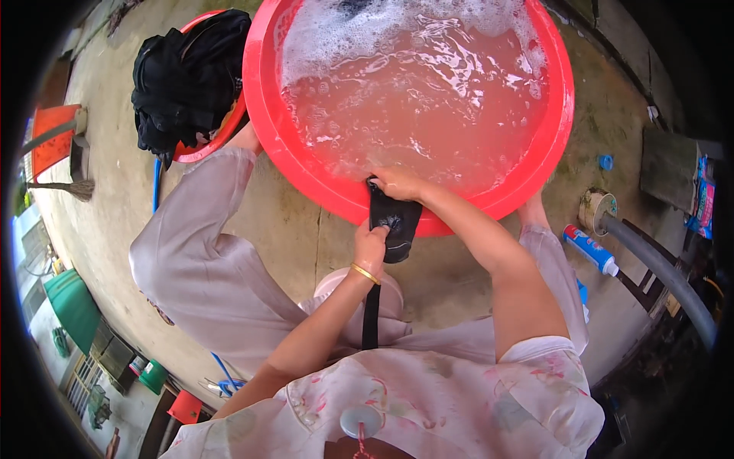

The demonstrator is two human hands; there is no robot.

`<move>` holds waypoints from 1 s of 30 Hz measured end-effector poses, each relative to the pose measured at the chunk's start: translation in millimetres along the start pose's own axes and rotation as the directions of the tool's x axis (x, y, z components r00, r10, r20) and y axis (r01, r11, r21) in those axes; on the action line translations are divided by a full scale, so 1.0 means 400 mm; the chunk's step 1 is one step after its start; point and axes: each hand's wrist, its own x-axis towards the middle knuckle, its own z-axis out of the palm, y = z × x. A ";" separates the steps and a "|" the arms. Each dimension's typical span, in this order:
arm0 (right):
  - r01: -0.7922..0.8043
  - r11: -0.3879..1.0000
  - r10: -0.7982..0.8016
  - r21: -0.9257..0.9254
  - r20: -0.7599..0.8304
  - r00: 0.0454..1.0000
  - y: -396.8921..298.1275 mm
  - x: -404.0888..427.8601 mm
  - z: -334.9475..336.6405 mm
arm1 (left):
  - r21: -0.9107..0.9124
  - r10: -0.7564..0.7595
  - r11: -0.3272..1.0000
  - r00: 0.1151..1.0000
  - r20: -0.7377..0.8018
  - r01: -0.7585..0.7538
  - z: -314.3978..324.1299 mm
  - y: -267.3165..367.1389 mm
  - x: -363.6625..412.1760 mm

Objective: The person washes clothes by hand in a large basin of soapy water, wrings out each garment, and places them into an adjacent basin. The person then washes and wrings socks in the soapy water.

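A large red plastic basin point(553, 132) of cloudy, sudsy water fills the upper middle of the view. Over its near rim hangs a small wet black cloth item point(401, 221), perhaps a shoe or a sock, with a foamy spot on it. My right hand point(395, 183) grips its upper end at the waterline. Lower down, my left hand point(373, 244), below a gold bangle, holds its left edge with the thumb on top. A dark piece of cloth point(354, 7) shows in the foam at the far side of the water.
Black wet clothes point(189, 80) are heaped in a smaller red basin point(232, 123) at left. A blue tube or bottle point(589, 249), a blue cap point(605, 162) and a grey pipe point(659, 264) lie at right. A broom point(77, 189) is at far left.
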 end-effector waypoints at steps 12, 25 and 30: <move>-0.268 0.953 0.259 0.143 -0.842 0.474 0.239 -0.140 -0.386 | 0.314 0.425 0.856 0.905 0.025 -0.410 0.029 0.275 0.171; 0.312 0.341 0.426 0.887 -0.441 0.790 -0.201 -0.111 -0.218 | 0.097 -0.208 0.976 0.962 0.175 0.193 0.172 0.302 0.139; 0.147 0.934 0.106 0.326 -0.645 0.757 -0.411 -0.198 -0.140 | -0.221 -0.137 0.852 0.610 0.781 0.474 0.088 0.256 0.245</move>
